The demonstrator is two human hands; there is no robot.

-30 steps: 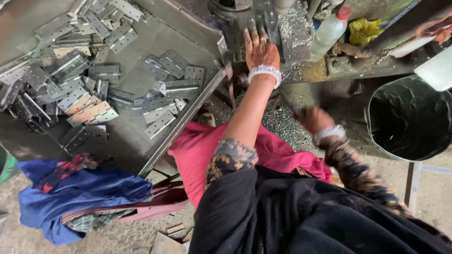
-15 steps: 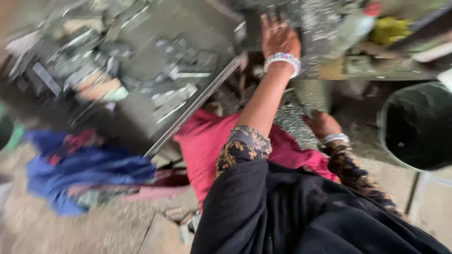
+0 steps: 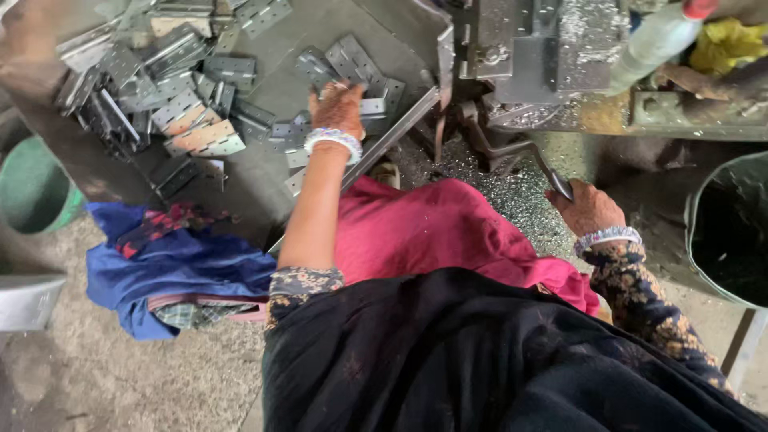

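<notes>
left hand (image 3: 338, 106) has come back from the press side and now rests fingers-down on the loose hinge plates (image 3: 352, 68) in the metal tray (image 3: 264, 172), closing on one. right hand (image 3: 588, 210) moved up, now gripping the lever handle (image 3: 552, 178). reads as fetching the next blank.

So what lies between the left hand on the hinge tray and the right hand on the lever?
In the head view, the tray's raised edge, metal shavings and pink cloth.

Green tub (image 3: 34, 186), blue cloth (image 3: 172, 268) (crumpled), plastic bottle (image 3: 654, 40), dark bucket (image 3: 732, 228)
</notes>
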